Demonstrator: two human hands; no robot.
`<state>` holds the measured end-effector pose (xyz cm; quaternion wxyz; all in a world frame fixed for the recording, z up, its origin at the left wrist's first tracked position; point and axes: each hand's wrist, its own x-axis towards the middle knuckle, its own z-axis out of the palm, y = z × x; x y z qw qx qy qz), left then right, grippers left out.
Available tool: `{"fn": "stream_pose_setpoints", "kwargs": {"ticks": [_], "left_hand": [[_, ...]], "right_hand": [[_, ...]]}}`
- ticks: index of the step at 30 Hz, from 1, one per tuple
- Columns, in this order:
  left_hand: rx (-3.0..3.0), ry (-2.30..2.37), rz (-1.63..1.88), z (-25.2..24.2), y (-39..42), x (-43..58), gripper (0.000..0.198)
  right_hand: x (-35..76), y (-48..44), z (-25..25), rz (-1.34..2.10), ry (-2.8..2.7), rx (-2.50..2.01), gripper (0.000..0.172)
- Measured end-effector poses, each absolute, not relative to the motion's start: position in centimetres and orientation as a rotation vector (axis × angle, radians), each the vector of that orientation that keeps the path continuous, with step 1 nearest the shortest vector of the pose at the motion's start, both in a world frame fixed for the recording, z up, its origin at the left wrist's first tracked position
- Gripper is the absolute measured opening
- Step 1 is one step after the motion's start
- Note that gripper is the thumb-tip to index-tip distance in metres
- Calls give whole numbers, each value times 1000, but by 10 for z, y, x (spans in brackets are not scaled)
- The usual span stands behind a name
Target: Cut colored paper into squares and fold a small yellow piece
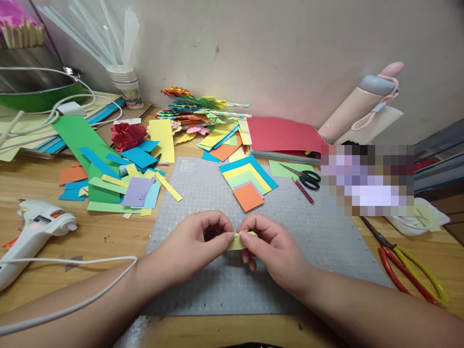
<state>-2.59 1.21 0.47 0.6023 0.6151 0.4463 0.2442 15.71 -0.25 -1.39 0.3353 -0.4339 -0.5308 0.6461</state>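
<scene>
Between my two hands is a small piece of pale yellow-green paper [236,244], with a folded or crumpled upper edge. My left hand [206,234] pinches its left side between thumb and fingertips. On the other side my right hand [270,244] grips it the same way, thumb on top. Both hands hover over the grey cutting mat [188,290]. Just beyond them lies a fanned stack of coloured paper squares, with an orange square [248,196] on top. Black-handled scissors [308,179] and a dark red pencil [303,191] rest to the right of the stack.
Paper scraps [137,193] and a white glue gun [39,224] lie at left, its cable crossing near my left forearm. Red-and-yellow-handled scissors [409,270] sit at right. Behind are folded paper pieces [195,108], red paper [282,135], paper cups [126,87] and a bottle [351,106].
</scene>
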Motion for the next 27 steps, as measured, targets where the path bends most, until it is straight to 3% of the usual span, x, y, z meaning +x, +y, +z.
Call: {"fn": "stream_pose_setpoints", "kwargs": {"ticks": [27], "left_hand": [[1346, 991, 451, 6, 14, -27, 13]], "right_hand": [[154, -3, -10, 1545, -1634, -1129, 10]]}}
